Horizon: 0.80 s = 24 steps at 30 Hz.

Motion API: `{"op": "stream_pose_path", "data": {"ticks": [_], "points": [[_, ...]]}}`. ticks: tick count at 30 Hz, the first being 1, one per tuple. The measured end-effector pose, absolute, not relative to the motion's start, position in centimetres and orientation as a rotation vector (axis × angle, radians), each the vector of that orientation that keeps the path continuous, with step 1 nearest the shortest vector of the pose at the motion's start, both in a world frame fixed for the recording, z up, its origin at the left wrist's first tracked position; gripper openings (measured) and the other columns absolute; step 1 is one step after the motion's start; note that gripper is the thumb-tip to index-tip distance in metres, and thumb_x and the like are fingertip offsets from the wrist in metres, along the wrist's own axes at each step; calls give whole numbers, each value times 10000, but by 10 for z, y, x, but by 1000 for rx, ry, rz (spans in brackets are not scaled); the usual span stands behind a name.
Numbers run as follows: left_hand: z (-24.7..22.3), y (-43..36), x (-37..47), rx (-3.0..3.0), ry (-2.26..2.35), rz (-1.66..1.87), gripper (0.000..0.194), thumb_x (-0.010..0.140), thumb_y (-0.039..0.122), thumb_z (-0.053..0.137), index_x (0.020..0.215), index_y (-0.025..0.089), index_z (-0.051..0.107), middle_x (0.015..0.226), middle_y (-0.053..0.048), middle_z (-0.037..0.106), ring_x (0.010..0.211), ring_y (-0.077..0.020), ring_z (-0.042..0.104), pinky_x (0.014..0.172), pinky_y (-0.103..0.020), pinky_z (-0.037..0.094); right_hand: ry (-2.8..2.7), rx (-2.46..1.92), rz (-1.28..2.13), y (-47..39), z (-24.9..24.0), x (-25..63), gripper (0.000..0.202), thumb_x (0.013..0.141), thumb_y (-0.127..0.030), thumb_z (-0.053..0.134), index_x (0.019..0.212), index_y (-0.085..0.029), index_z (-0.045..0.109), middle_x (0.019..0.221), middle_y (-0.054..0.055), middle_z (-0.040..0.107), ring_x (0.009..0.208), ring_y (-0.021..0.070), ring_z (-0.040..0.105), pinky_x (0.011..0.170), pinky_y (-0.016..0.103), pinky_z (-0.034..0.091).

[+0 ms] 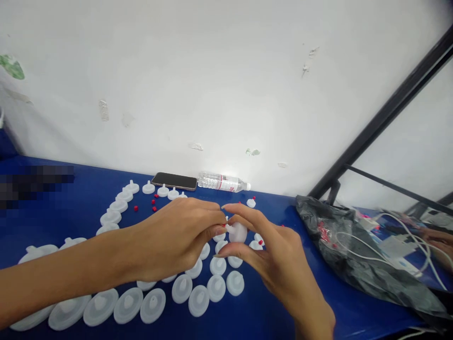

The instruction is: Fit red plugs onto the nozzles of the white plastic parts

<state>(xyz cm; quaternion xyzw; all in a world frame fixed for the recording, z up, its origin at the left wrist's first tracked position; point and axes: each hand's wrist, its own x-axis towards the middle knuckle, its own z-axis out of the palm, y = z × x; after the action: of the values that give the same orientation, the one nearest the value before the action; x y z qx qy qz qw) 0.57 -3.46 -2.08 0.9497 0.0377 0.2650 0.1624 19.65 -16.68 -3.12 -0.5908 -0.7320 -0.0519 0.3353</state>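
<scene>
Between thumb and fingers, my right hand [274,248] grips a translucent white spouted lid [238,233], turned sideways with its spout pointing left. My left hand [177,236] is pinched at the spout's tip; a bit of a small red cap [223,225] shows at its fingertips, mostly hidden. Beneath and around both hands, several similar white lids lie on the blue table in rows, such as one spouted lid [153,306] at the front. Loose red caps [136,208] are scattered behind my left hand. One small lid [251,203] at the back carries a red cap on its spout.
A phone [174,181] and a clear plastic bottle [223,182] lie by the wall on the blue table [272,316]. To the right are a black plastic bag [339,255], a white cable [364,246] and a dark metal frame [382,101]. Another person's hand [439,241] appears at the right edge.
</scene>
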Motion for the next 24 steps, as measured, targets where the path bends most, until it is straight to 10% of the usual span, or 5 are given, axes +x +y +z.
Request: {"op": "stream_pose_path", "data": {"ticks": [9, 14, 24], "points": [[-11, -47, 9, 2371, 245, 831, 386, 1091, 287, 545, 728, 194, 639, 649, 51, 620, 592, -84, 523, 575, -238, 371, -1578, -1333, -139, -163, -29, 193, 263, 865, -404, 926, 1037, -302, 757, 1064, -48, 849, 943, 190, 801, 788, 264, 618], [-7, -48, 6, 2414, 259, 884, 368, 1095, 302, 537, 757, 198, 642, 626, 58, 593, 561, -89, 494, 561, -240, 377, -1583, -1297, -84, -165, -24, 192, 301, 893, -261, 902, 1181, -316, 829, 1190, -37, 854, 1094, 247, 821, 1001, 362, 658], [1, -50, -1, 2261, 316, 678, 438, 1089, 365, 516, 691, 203, 603, 512, 49, 530, 451, -96, 494, 447, -245, 362, -1574, -1232, -177, -167, -32, 187, 374, 895, -297, 905, 1250, -387, 830, 1202, -55, 846, 1073, 265, 836, 943, 340, 709]]}}
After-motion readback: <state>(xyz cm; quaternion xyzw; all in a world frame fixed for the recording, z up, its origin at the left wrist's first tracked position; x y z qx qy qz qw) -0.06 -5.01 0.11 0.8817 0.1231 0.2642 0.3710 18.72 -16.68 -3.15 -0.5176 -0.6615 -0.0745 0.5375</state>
